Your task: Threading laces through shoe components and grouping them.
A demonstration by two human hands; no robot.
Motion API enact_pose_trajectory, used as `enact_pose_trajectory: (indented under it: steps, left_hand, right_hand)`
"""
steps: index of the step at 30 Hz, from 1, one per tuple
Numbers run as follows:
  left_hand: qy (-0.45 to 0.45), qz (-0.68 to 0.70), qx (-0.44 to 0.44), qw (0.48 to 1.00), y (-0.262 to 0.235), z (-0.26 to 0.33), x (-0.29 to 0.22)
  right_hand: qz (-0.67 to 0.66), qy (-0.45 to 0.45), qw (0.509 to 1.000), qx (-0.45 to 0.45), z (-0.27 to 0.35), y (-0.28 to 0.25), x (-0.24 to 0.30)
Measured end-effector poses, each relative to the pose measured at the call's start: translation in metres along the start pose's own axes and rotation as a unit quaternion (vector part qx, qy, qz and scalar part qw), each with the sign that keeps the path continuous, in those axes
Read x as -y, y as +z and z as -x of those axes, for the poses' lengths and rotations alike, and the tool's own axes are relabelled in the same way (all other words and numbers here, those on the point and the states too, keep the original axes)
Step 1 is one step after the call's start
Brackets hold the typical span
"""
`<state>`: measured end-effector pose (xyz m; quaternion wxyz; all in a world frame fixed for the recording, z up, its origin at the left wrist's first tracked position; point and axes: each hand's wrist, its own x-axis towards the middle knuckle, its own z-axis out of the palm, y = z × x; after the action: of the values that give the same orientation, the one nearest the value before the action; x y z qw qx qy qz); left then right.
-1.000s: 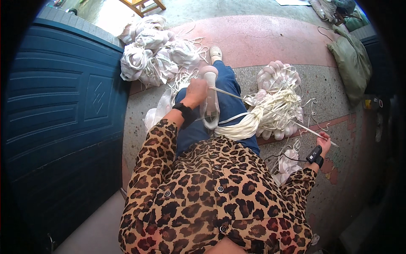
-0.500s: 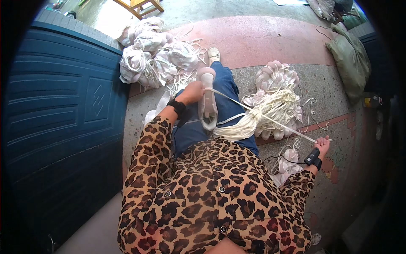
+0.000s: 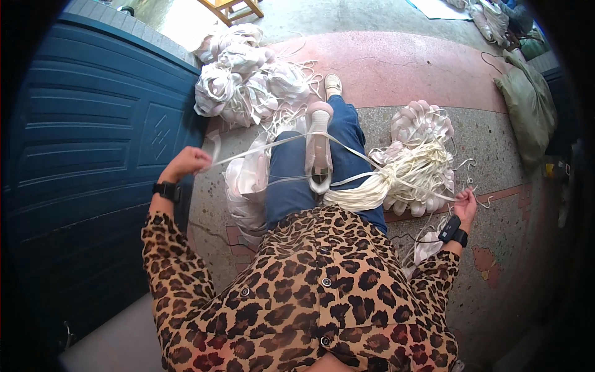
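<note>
A pale pink and white shoe upper [image 3: 319,150] lies on my lap between my thighs, its toe pointing away from me. One white shoelace [image 3: 260,148] crosses it and runs out to both sides. My left hand [image 3: 189,162], out beside the blue door, is closed on the lace's left stretch. Far to the right, my right hand [image 3: 465,204] pinches the other stretch. A thick bundle of cream laces [image 3: 365,189] reaches from my right thigh onto a stack of pale shoe uppers [image 3: 421,124] on the floor.
A heap of white and pink uppers [image 3: 242,80] lies by the blue door [image 3: 80,124] at far left. More pale pieces [image 3: 245,192] lie beside my left leg. An olive sack [image 3: 527,111] stands at right; a wooden stool [image 3: 232,9] is at the back.
My left hand has moved from the upper out to the left, drawing the lace into a long stretch on that side. My right hand is still out at the right, slightly higher, with its lace.
</note>
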<state>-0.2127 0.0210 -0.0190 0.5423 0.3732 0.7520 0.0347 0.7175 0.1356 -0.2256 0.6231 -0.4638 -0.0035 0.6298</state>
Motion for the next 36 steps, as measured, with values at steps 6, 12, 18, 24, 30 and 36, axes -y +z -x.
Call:
enact_pose_trajectory:
  steps: [6, 12, 18, 24, 30, 36]
  left_hand:
    - [0.023, 0.046, 0.04, 0.998, 0.055, 0.068, 0.015]
    - [0.275, 0.491, -0.089, 0.822, 0.046, 0.1, 0.014]
    - [0.366, 0.523, -0.209, 0.741, -0.02, 0.106, 0.053]
    - [0.279, 0.591, -0.324, 0.684, -0.094, 0.129, 0.144]
    - [0.351, 0.443, -0.408, 0.717, -0.113, 0.172, -0.008]
    - [0.544, 0.251, -0.389, 0.699, -0.03, 0.236, -0.284]
  right_hand:
    - [0.073, 0.04, 0.994, 0.072, -0.006, 0.055, -0.01]
    - [0.057, -0.034, 0.997, 0.029, -0.01, 0.08, 0.017]
    - [0.095, -0.054, 0.992, 0.06, 0.011, 0.095, 0.059]
    - [0.276, 0.001, 0.954, 0.118, 0.039, 0.147, -0.025]
    - [0.296, -0.191, 0.873, 0.337, 0.098, 0.349, 0.032]
    - [0.173, -0.355, 0.734, 0.552, 0.286, 0.605, 0.072]
